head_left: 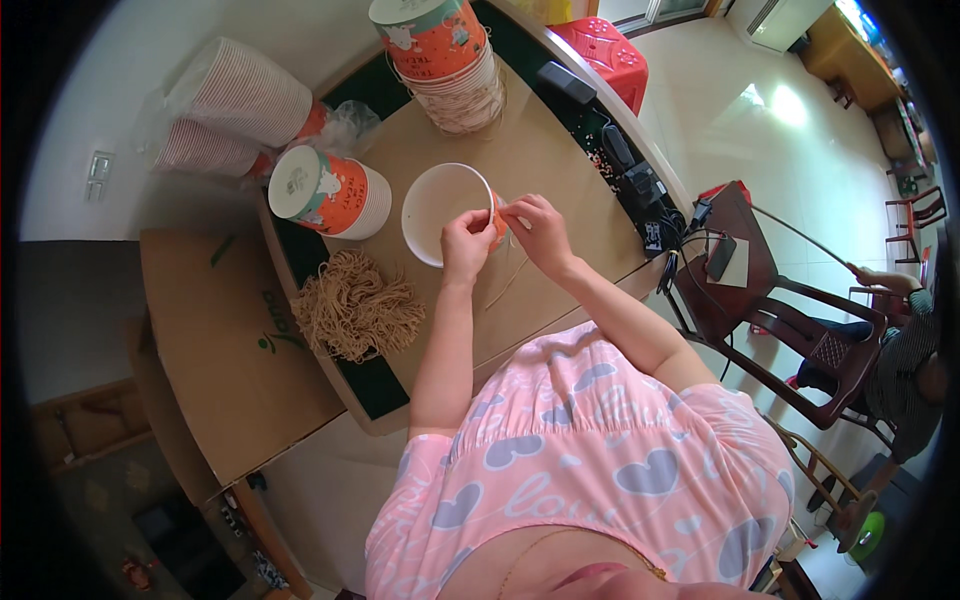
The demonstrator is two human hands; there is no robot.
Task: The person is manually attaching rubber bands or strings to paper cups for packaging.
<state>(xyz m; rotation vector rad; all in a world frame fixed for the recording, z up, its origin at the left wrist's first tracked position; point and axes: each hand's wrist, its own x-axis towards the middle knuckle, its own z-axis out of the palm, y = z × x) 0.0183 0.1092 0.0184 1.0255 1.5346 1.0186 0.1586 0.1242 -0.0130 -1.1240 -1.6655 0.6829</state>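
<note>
An orange-sided paper bucket (424,213), white inside, stands tilted on the brown board, its mouth facing up. My left hand (468,243) is closed on its right rim, thumb and fingers pinching the wall. Just right of it, my right hand (540,232) is closed in a pinch at the outer side of that rim. A thin beige cord (507,286) trails from between the hands onto the board; its upper end is hidden by the fingers. Left of my left forearm lies a loose heap of beige cords (358,306).
One nested bucket stack (335,195) stands left, and another stack with cords (455,85) stands behind. Bagged white cups (240,95) lie far left. Power adapters (620,145) line the table's right edge. A cardboard box (235,340) is at left; a wooden chair (800,330) and a person are right.
</note>
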